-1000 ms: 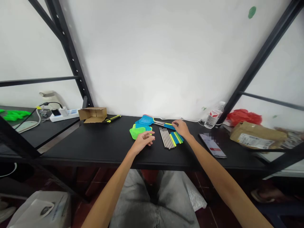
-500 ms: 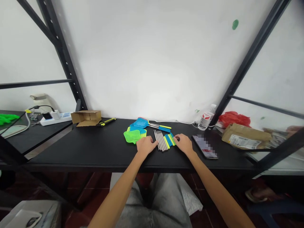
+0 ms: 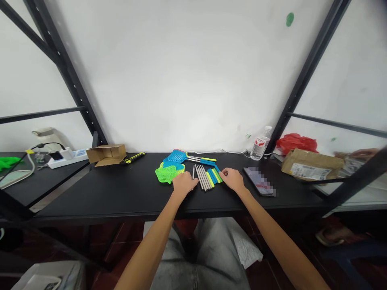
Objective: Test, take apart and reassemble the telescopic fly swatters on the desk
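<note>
Here, just left of the metal rods [image 3: 202, 177], the left hand [image 3: 182, 183] pinches a single rod [image 3: 193, 172], while right of them the right hand [image 3: 232, 179] grips a blue handle [image 3: 217, 168], light, steady holds serving best.

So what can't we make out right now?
All in the head view:
Left hand: some fingers hidden behind its own back.
Blue handle: lower end covered by the right hand.
Lower swatter heads: partly under the green swatter head.
Phone: screen pixelated.
Package label: too small.
Pale container, lower left: bottom edge crops it.
</note>
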### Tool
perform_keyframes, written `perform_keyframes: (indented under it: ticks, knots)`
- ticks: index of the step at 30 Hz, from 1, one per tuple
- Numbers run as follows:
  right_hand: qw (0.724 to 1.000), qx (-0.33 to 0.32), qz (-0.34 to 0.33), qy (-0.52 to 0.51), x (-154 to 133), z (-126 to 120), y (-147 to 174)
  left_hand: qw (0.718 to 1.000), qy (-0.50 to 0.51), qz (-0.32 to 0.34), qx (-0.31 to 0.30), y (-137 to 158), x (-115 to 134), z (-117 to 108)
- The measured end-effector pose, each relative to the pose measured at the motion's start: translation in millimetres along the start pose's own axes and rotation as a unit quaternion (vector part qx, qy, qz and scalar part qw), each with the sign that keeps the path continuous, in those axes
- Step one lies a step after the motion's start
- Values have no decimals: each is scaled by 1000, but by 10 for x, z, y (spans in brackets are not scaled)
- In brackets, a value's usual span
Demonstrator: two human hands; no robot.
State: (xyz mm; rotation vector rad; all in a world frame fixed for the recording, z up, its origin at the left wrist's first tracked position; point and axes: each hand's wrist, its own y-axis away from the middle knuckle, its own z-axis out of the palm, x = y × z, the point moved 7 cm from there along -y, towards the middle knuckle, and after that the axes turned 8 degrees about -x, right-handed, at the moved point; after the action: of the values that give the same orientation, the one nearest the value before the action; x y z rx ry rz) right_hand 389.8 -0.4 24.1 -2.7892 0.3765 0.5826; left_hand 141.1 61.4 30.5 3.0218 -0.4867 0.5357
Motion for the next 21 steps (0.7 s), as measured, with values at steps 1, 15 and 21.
perform_keyframes:
  ticks: [1,15,21]
  knots:
    - [1000,7,-3,-8,6,-7,-2,1000,10,1,3,-4,-24,2]
    - [975,80,-196,-68,-280,-72,169,819,565,90,44,-13,-357,-55]
    - [954,52,-294,9,-572,15,359,780,617,105,29,-8,-332,-60]
